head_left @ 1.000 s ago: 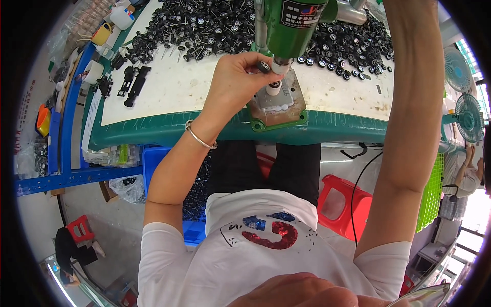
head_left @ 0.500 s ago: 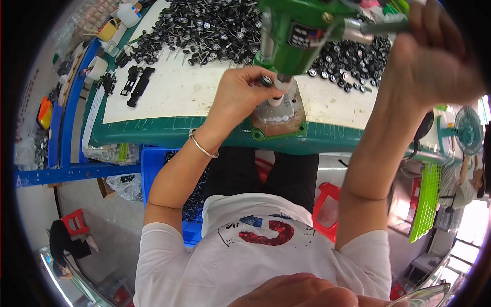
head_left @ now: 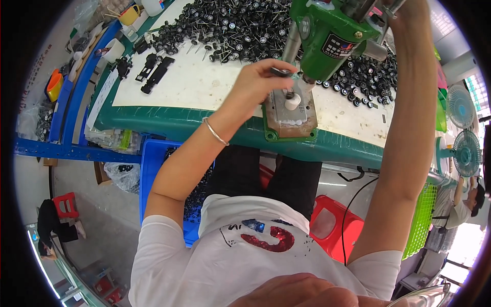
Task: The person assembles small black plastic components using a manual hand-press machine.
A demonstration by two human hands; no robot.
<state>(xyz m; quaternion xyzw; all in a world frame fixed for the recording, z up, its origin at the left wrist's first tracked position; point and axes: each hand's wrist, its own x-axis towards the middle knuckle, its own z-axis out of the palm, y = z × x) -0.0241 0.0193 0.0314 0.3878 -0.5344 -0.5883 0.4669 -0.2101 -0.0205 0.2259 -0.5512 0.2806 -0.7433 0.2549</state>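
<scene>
My left hand (head_left: 258, 82) pinches a small black wheel on a thin axle (head_left: 281, 72) beside the white post (head_left: 292, 101) of a green bench press (head_left: 332, 38). The press stands on a metal base plate (head_left: 289, 117) at the table's front edge. My right hand (head_left: 404, 7) reaches up at the top of the view and grips the press's metal lever (head_left: 381, 18). A large heap of black wheels and axles (head_left: 230, 25) lies on the white table top behind the press.
The table has a green rim (head_left: 169, 123). Black toy chassis parts (head_left: 153, 71) lie at its left. A blue crate (head_left: 153, 163) of black parts sits under the table, a red stool (head_left: 337, 225) by my legs. Fans (head_left: 463, 148) and another person (head_left: 460, 204) are at right.
My right arm has swung further up and right with the lever. The view has shifted left, and my left hand stays at the press post with the small part.
</scene>
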